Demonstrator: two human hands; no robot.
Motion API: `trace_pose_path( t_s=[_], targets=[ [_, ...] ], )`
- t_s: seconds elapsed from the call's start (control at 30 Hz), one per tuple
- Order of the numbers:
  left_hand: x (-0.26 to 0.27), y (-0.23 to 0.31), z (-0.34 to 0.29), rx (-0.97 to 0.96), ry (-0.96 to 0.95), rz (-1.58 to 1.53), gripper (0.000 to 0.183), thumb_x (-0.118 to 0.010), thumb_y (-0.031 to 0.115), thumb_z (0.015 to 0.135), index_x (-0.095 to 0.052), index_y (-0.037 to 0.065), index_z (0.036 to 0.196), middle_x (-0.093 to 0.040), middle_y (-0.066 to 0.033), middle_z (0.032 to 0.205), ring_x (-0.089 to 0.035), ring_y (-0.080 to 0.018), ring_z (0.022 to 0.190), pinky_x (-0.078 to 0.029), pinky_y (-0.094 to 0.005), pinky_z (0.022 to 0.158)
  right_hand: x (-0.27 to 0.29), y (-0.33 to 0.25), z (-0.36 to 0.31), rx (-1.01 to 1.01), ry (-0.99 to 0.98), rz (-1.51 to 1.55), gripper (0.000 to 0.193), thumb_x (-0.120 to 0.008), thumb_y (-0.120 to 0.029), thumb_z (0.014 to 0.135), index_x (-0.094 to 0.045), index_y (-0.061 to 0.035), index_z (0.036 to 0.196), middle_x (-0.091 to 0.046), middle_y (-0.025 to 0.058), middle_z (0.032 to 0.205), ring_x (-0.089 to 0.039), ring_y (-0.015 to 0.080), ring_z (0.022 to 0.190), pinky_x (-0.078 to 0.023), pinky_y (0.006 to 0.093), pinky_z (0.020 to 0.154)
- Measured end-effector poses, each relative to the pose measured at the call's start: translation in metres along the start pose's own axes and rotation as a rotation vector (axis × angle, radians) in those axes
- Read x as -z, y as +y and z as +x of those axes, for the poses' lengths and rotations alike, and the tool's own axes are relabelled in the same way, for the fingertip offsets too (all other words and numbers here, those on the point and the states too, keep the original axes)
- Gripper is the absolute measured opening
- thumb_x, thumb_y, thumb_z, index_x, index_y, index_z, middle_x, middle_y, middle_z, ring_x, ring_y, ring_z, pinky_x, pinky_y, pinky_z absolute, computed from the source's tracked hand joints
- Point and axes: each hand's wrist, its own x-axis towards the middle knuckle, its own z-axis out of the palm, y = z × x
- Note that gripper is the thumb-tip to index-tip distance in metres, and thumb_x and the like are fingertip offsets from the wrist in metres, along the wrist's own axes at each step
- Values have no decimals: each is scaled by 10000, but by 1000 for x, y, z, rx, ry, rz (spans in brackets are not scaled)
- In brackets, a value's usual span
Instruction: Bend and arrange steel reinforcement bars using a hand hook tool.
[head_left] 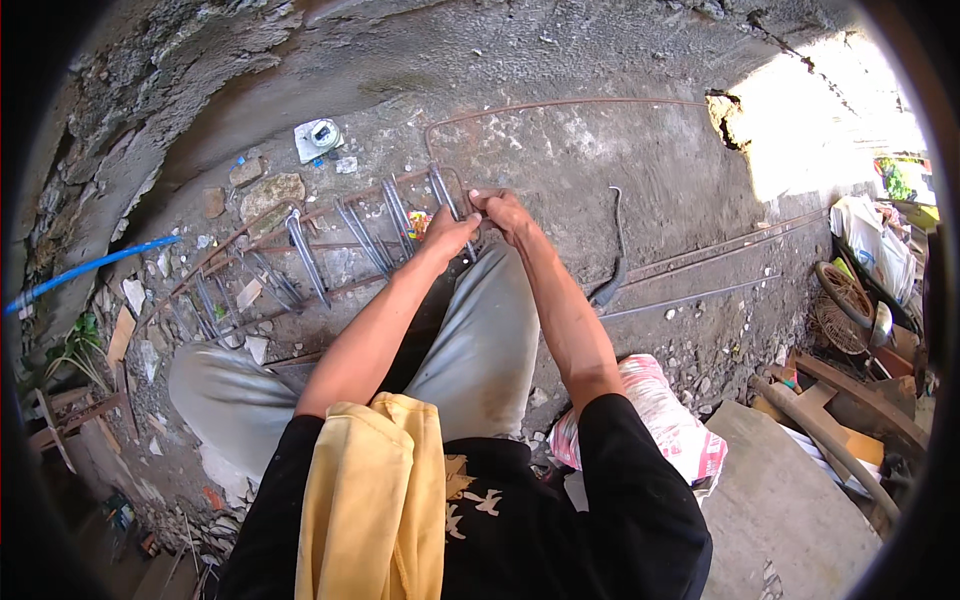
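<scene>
A cage of rusty steel rods with several bright rectangular wire stirrups lies across the ground in front of my legs. At its right end, my left hand is closed around the last stirrup. Beside it my right hand is closed too, its fingers pinched at the rod end by the same stirrup. What the right fingers hold is too small to make out. A small red and yellow wrapper shows just behind my left hand. Apart from both hands, a hooked metal tool with a dark handle lies to the right.
Long rods run rightward along the ground. A bent rusty rod lies beyond my hands. Stones, a tape measure and a blue pipe are at left. A printed sack and scrap wood lie right.
</scene>
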Motion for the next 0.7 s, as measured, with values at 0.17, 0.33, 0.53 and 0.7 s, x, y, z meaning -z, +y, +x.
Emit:
trace_pose_path(
  t_s=[0.17,0.33,0.53,0.7],
  targets=[
    [8,-11,9,111,-33,-123,322,-641,101,839,-547,24,1138,-633,-70,926,-625,-157,806,-524,-302,692,-4,-3,5,38,47,-105,257,-611,-251,915,-689,-20,832,-618,21,679,-504,127,560,-400,324,512],
    [2,-11,8,103,-44,-210,338,-529,47,813,-541,24,1150,-574,-53,855,-566,-156,714,-482,-321,624,-1,0,4,154,128,-210,306,-620,-272,903,-696,-8,771,-589,22,596,-496,119,503,-408,329,469],
    [12,-28,14,39,-163,-220,238,-585,262,941,-618,37,1011,-546,4,767,-491,-111,662,-431,-295,592,-3,-8,-1,107,125,-286,280,-636,-254,888,-700,-9,769,-577,19,594,-502,111,512,-417,312,463],
    [16,-30,24,237,-96,-303,288,-591,345,940,-624,58,951,-527,2,745,-478,-127,670,-451,-317,661,-11,-14,1,83,162,-294,252,-645,-240,879,-703,-19,771,-561,16,578,-500,114,502,-417,306,457]
  ],
)
